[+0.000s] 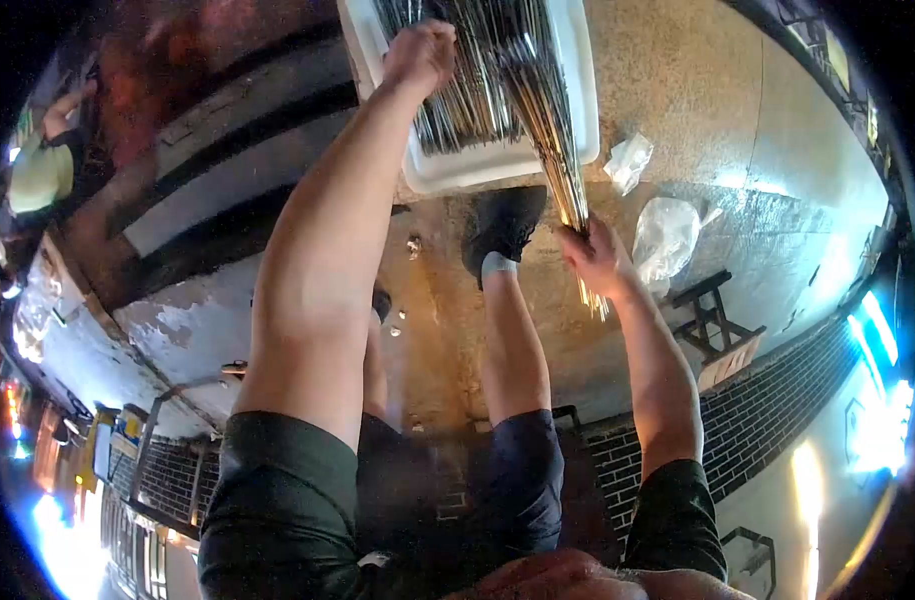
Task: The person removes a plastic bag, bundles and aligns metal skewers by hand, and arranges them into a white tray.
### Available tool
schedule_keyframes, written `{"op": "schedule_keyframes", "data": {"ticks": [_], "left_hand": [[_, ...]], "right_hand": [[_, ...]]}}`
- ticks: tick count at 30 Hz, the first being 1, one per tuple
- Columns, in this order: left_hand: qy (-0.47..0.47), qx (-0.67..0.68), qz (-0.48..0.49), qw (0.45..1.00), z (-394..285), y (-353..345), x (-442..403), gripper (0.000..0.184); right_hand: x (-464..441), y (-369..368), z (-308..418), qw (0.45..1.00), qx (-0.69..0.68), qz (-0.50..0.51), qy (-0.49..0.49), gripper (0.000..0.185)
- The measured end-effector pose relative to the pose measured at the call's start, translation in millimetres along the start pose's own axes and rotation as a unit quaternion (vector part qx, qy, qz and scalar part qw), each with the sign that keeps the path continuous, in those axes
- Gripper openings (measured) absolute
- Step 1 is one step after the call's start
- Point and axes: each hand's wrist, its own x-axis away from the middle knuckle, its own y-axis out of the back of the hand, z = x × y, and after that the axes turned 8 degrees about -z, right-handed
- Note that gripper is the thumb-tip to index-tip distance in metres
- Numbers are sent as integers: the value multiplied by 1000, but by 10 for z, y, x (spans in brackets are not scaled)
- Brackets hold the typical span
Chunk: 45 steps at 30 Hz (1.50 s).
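A white plastic tray (447, 178) at the top of the view holds a thick mass of long, thin metal skewers (467, 110). My right hand (599, 262) is wrapped round the lower end of a bundle of these skewers (552, 135). The bundle slants up and left over the tray's right part, and its near ends stick out below my fist. At the tray's left side, my left hand (422, 58) is closed in a fist over the skewers. What its fingers hold, if anything, is hidden.
Right of the tray lie a crumpled clear wrapper (629, 163) and a clear plastic bag (667, 238). A small dark stand (715, 318) is farther right. My shod foot (505, 230) is just below the tray. Another person (45, 175) is at the far left.
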Motion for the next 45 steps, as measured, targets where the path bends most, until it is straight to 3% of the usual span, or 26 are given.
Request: {"op": "schedule_keyframes", "data": {"ticks": [2,3,7,8,9,11,14,15,16,18,21,24,25,26,27,29,30,31,32,34,36,38,41,42,44,45], "left_hand": [[-24,-192,-102,976,-1104,-744,841,35],[74,-74,-75,992,-1186,-830,858,32],[111,-124,-35,985,-1371,-1096,1012,24],[106,-125,-31,986,-1343,-1093,988,23],[101,-127,-27,986,-1309,-1083,942,22],[110,-130,-31,985,-1286,-1070,823,19],[69,-153,-96,981,-1195,-1039,558,20],[204,-152,-150,956,-1763,-1353,712,64],[152,-185,-54,969,-1757,-1298,671,48],[87,-282,-56,954,-1787,-1460,625,43],[1,-480,-49,876,-1631,-1454,614,43],[117,-416,-97,897,-2062,-1824,1148,43],[-174,-528,-154,817,-1244,-1393,846,25],[-152,-502,-135,841,-1166,-1480,1115,33],[-64,-464,-157,870,-1335,-1810,1585,37],[-31,-446,-113,887,-941,-1853,2141,44],[23,-336,-39,941,-930,-1944,2505,41],[96,-245,-55,963,-724,-2017,2888,36],[115,-276,20,954,-379,-1884,3197,32],[285,-274,-8,918,-178,-2127,3851,31],[423,-259,1,868,30,-2400,4226,45],[473,-334,-1,815,482,-2573,4468,59],[566,-246,-27,786,825,-2700,4426,62],[568,-217,-28,793,893,-2720,4427,49],[605,-148,-69,779,1364,-2644,4589,52],[592,-137,-68,791,1655,-2565,4711,40]], "right_hand": [[44,32,-8,1000,-7,-2,6,22],[56,39,-10,1000,-11,1,8,22],[59,20,-195,999,-37,-3,19,18],[55,27,-223,999,-31,-3,36,18],[86,70,-235,999,-16,10,-27,18],[158,77,-275,998,-34,0,-59,20],[322,118,-405,994,-72,2,-79,23],[380,146,-462,993,-68,1,-93,24],[446,170,-537,992,-64,0,-107,24],[609,207,-705,990,-85,-17,-108,25],[861,275,-858,988,-54,-29,-142,24],[1115,297,-914,982,-83,-50,-160,21],[1195,282,-1099,981,-73,-56,-169,21],[1260,281,-1164,979,-79,-58,-176,21],[1324,280,-1209,978,-84,-58,-183,21],[1432,288,-1129,965,-106,-56,-231,22],[1479,294,-1168,963,-111,-53,-240,22],[1536,292,-1237,960,-116,-51,-249,22],[1612,278,-1326,957,-121,-49,-261,22],[1728,206,-1563,944,-148,-55,-290,23],[1745,168,-1635,931,-167,-51,-319,23],[1776,93,-1739,932,-133,-59,-332,23],[1768,-14,-1961,927,-123,-17,-353,21],[1734,-17,-1966,931,-113,-5,-348,23],[1683,-9,-1937,934,-91,19,-344,26],[1600,37,-1789,906,-110,23,-408,27]]}}
